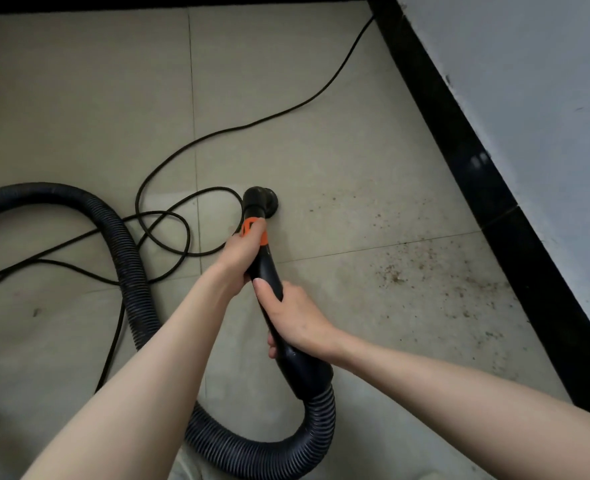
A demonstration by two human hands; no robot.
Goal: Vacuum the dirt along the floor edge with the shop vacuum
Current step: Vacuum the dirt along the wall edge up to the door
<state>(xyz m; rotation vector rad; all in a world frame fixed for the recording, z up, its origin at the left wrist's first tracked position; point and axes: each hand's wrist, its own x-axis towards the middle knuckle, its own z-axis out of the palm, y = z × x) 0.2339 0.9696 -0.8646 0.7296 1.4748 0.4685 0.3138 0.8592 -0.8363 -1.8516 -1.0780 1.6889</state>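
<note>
- Plainly, both hands grip the rigid black vacuum wand (269, 271): left hand (239, 252) by its orange collar (252, 230), right hand (293, 315) lower down.
- Its round black nozzle (262, 200) sits near the loose black power cord (169, 220), which could snag.
- Scattered brown dirt (425, 268) lies by the black skirting (494, 195), apart from the nozzle; a short sweep could miss it.

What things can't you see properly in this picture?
1. Shop vacuum body: out of the head view; the hose runs off the left edge.
2. Power cord: its plug end vanishes at the top by the black baseboard.
3. Nozzle opening: faces the floor, hidden by the nozzle itself.
4. Right hand fingertips: wrapped behind the handle.
</note>
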